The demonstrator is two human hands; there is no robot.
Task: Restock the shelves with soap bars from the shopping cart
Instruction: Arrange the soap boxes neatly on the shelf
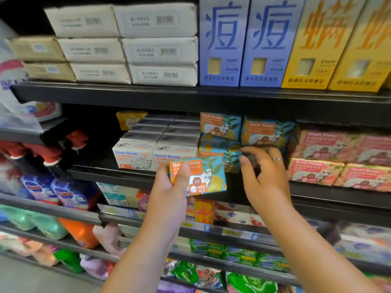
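At the left end of the middle shelf I see two rows of white Goat Soap boxes running back from the front edge, with one yellow box behind them.

Just right of these, the left forearm rises from the bottom of my view, slanting to the right with the wrist straight. The left hand grips a soap bar in blue, orange and yellow wrapping. The thumb lies across the bar's printed face near its left end, and the fingers are hidden behind it. The bar is in the air in front of the shelf's front edge, slightly tilted with its right end a little higher. It overlaps the front box of the blue Goat Soap boxes stacked on the shelf behind it.

The right forearm comes up from the lower right corner, leaning left. The right hand shows me its back, at the front edge before the right column of those blue boxes. Its thumb points left and its fingers bend down over a dark blurred patch. I cannot tell whether they clasp anything or merely touch the boxes. A ring shows on one finger.

Right of the hand, pink Goat Soap boxes fill the shelf to its right end, two high. On the shelf above I see white wrapped bars, then tall blue boxes, then tall yellow boxes.
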